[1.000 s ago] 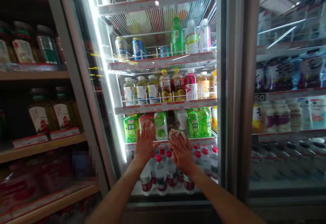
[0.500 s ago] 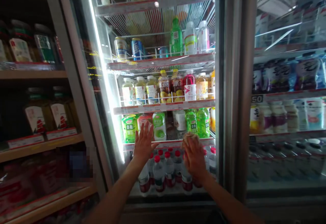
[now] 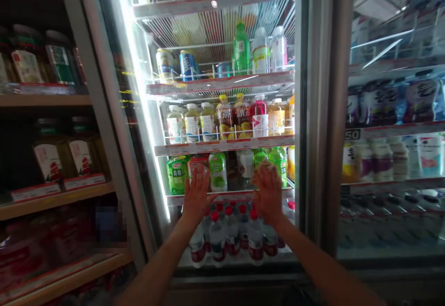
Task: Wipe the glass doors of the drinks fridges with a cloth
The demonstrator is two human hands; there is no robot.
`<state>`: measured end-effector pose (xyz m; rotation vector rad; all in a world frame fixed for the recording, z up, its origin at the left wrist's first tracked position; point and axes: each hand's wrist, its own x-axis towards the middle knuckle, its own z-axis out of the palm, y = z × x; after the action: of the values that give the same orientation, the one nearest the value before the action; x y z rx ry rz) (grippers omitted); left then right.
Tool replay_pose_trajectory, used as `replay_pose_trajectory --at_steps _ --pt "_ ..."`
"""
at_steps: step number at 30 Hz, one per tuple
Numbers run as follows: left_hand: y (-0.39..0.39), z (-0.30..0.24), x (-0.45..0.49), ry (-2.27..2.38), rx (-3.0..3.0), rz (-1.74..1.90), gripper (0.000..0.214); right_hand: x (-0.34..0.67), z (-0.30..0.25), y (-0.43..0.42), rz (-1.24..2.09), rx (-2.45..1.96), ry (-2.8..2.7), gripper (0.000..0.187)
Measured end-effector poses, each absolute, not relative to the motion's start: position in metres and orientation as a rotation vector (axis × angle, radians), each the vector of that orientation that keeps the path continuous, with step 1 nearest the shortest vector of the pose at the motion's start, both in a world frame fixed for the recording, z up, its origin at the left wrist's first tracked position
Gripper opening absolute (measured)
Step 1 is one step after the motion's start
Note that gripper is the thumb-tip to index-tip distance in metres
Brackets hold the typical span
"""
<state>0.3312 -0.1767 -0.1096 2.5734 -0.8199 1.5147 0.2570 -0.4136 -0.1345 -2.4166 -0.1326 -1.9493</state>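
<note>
A lit drinks fridge (image 3: 320, 111) fills the middle, its shelves lined with bottles (image 3: 175, 125). Both forearms (image 3: 163, 259) reach up and forward, converging toward its lower half. The left hand (image 3: 197, 192) is raised, palm toward the fridge, fingers spread apart. The right hand (image 3: 269, 192), before green bottles (image 3: 278, 157), leans leftward, clamped over a cloth (image 3: 259, 171) that lies beneath its fingers, mostly hidden.

Wooden shelves (image 3: 45, 100) at left, bright slanting light strip (image 3: 142, 88), metal post (image 3: 323, 111), drinks cooler (image 3: 392, 185) right
</note>
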Motion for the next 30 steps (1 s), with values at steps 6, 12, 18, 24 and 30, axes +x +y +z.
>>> replay_pose_trajectory --at_steps 6,12,18,24,30 --pt "-0.177 -0.111 0.331 -0.822 2.542 1.569 0.079 0.256 -0.137 -0.413 -1.894 -2.543 -0.415 0.048" --pt "-0.178 -0.111 0.334 -0.802 2.552 1.54 0.072 0.257 -0.116 -0.46 -2.065 -2.277 0.041 0.053" --pt "-0.176 -0.11 0.332 -0.827 2.558 1.532 0.08 0.267 -0.118 -0.389 -1.869 -2.533 -0.433 0.054" --pt "-0.178 -0.111 0.332 -0.807 2.584 1.519 0.081 0.261 -0.104 -0.452 -2.068 -2.349 -0.075 0.045" --pt "-0.178 -0.111 0.331 -0.798 2.57 1.504 0.084 0.268 -0.08 -0.446 -2.072 -2.253 0.036 0.052"
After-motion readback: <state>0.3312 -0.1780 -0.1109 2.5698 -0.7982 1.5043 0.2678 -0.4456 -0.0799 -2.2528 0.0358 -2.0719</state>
